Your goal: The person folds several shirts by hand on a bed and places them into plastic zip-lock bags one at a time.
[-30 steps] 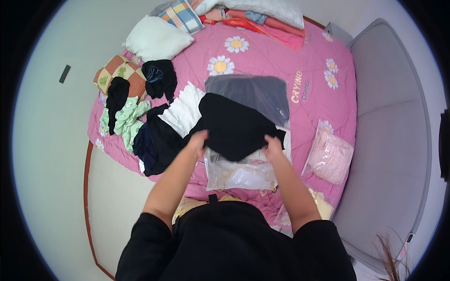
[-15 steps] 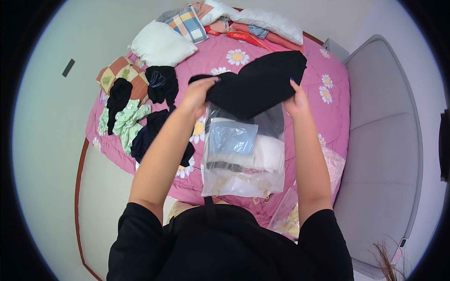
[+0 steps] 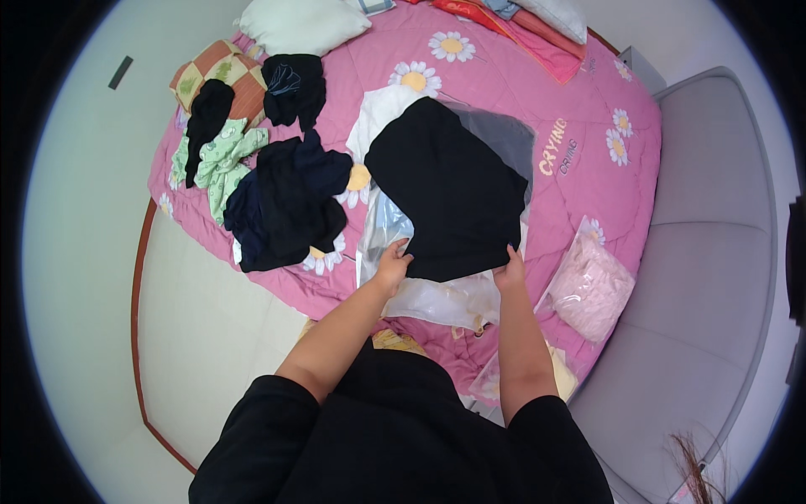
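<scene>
A black garment (image 3: pixel 453 193) lies spread over a clear plastic bag (image 3: pixel 445 304) on the pink bed cover, its exact kind not plain. My left hand (image 3: pixel 392 267) grips its near left corner, thumb on top. At the near right corner, my right hand (image 3: pixel 510 270) pinches the edge. The garment hides most of the bag's contents; a light-blue folded piece (image 3: pixel 391 220) shows at its left side. White cloth (image 3: pixel 382 118) sticks out past the far left edge, and a dark grey sheet (image 3: pixel 499 139) shows at the far right.
Left of the bag lie dark crumpled clothes (image 3: pixel 294 202), green printed clothing (image 3: pixel 227 168) and a checked cushion (image 3: pixel 220 76). A white pillow (image 3: pixel 302 25) rests at the back. To the right are a bagged pink item (image 3: pixel 594 290) and a grey headboard (image 3: pixel 705 227).
The black garment has come down from being held up and now lies flatter over the bag. Both hands have moved nearer to me, and the view has shifted.
</scene>
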The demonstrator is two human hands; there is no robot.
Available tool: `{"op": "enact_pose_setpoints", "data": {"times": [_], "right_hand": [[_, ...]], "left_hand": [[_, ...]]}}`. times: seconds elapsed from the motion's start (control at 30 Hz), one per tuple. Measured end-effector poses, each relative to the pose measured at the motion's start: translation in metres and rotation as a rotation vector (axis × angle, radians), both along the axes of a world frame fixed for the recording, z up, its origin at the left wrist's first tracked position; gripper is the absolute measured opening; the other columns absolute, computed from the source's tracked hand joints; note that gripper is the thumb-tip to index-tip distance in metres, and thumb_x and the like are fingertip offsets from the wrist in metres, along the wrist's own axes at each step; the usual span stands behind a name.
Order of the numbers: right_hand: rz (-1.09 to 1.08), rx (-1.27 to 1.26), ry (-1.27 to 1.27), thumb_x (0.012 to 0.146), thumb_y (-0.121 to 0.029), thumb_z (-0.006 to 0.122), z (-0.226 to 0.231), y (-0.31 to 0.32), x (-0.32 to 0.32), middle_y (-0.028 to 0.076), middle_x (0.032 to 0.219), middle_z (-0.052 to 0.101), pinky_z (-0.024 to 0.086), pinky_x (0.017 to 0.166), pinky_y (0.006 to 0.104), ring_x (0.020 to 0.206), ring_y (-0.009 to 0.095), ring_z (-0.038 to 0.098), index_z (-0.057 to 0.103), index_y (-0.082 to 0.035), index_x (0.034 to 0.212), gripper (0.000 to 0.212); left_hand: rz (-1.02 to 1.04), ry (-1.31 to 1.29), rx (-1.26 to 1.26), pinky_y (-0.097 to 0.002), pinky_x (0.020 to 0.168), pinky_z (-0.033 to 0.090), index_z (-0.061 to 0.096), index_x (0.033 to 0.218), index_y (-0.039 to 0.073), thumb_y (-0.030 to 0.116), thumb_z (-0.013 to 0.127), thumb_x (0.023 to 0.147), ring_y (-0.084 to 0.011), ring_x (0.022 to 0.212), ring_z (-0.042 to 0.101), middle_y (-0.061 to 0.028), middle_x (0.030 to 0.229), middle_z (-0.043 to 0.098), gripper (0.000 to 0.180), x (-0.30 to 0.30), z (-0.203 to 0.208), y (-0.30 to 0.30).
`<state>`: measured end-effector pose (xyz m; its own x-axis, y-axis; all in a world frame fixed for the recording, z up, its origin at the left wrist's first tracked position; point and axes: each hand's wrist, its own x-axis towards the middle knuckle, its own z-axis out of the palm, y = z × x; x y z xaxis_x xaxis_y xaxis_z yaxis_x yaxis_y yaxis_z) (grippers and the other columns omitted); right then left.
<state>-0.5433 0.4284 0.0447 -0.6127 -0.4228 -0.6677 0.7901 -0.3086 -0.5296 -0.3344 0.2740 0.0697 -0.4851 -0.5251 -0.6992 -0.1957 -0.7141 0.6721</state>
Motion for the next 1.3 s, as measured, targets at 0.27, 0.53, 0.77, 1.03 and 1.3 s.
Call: {"op": "enact_pose_setpoints", "data": {"times": [0.27,0.53,0.77,1.03,1.3], "right_hand": [[0.221,0.000,-0.148,0.083,-0.025,0.055,-0.030,0.009,0.038,0.004,0.112,0.056,0.038,0.090,0.0365,0.101,0.021,0.054,0.049,-0.013,0.111,0.031],[0.439,0.052,-0.124,0.080,-0.017,0.058,-0.037,0.031,0.091,-0.005,0.103,0.057,0.036,0.083,0.0316,0.093,0.013,0.053,0.051,-0.016,0.108,0.028],[0.177,0.113,0.233,0.084,-0.018,0.054,-0.051,0.030,0.103,0.009,0.100,0.058,0.043,0.072,0.0295,0.083,0.016,0.056,0.050,-0.006,0.107,0.027],[0.527,0.893,0.727,0.083,-0.018,0.056,-0.068,0.051,0.118,0.009,0.082,0.056,0.040,0.060,0.0267,0.068,0.014,0.049,0.051,0.001,0.091,0.021],[0.446,0.738,0.335,0.081,-0.014,0.056,-0.089,0.060,0.122,0.009,0.085,0.056,0.046,0.057,0.0294,0.071,0.018,0.054,0.051,-0.001,0.101,0.025]], "left_hand": [[-0.119,-0.110,0.002,-0.0270,0.064,0.044,0.054,0.102,0.007,0.006,0.042,0.086,-0.0121,0.075,0.056,-0.0031,0.088,0.060,0.020,0.007,-0.013,-0.001],[-0.172,-0.197,0.053,-0.0265,0.059,0.042,0.056,0.090,0.008,0.018,0.048,0.086,-0.0110,0.066,0.052,-0.0002,0.075,0.056,0.014,0.023,-0.027,-0.008],[-0.126,-0.201,-0.109,-0.0275,0.060,0.043,0.055,0.084,0.003,0.017,0.053,0.085,-0.0118,0.066,0.052,-0.0030,0.072,0.056,0.014,0.022,-0.042,-0.010],[-0.403,-0.260,-0.493,-0.0301,0.045,0.044,0.053,0.080,-0.003,0.013,0.056,0.081,-0.0157,0.058,0.055,-0.0082,0.067,0.056,0.017,0.045,-0.066,-0.007],[-0.542,-0.312,-0.315,-0.0305,0.048,0.047,0.053,0.089,-0.002,0.007,0.055,0.078,-0.0194,0.057,0.058,-0.0098,0.071,0.056,0.015,0.055,-0.047,-0.022]]}}
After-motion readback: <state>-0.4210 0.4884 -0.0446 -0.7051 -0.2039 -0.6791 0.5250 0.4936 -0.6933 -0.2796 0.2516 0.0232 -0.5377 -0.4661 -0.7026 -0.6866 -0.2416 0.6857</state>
